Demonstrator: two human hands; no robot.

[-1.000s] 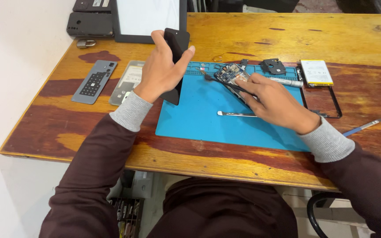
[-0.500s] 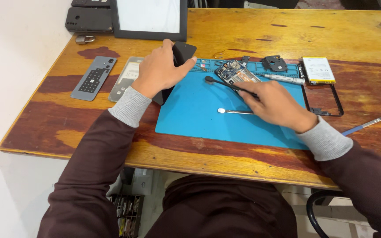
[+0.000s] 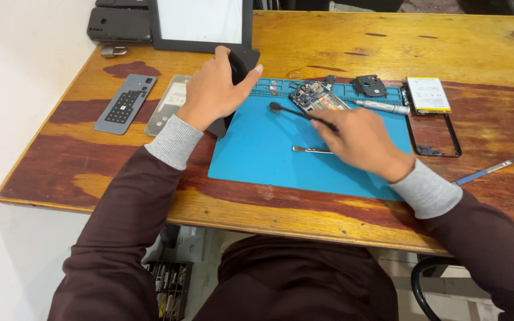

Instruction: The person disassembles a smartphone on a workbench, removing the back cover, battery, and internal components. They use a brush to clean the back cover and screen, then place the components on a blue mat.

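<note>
phone [image 3: 233,89]: black, stood on edge at the mat's left border, near the top-left corner; one.
left hand [image 3: 212,89]: wrapped over the phone from the left, fingers curled round it, thumb pointing right along its top; clamped on it.
brush [image 3: 301,114]: thin black tool, round head up-left, handle running down-right into the fist; one.
right hand [image 3: 361,139]: fingers pinched shut round the brush handle, knuckles up, over the mat's right half.
key relation: phone lies left and a little above the brush head; brush's long axis slants up-left toward it, head near but apart from the phone; right hand carries the tool, left hand nearer the phone.
mat [image 3: 257,160]: blue, flat on the table; one.
board [image 3: 316,96]: small circuit board at the mat's top edge, just right of the brush head; one.
tweezers [image 3: 312,150]: metal, lying on the mat just left of the right hand; one.
screwdriver [image 3: 382,107]: silver, lying along the mat's top edge; one.
frame [image 3: 432,128]: black empty rim, right of the mat; one.
battery [image 3: 426,95]: white-yellow slab over the frame's top; one.
covers [image 3: 125,104]: two flat grey pieces, left of the phone.
table [image 3: 340,41]: worn wood.
</note>
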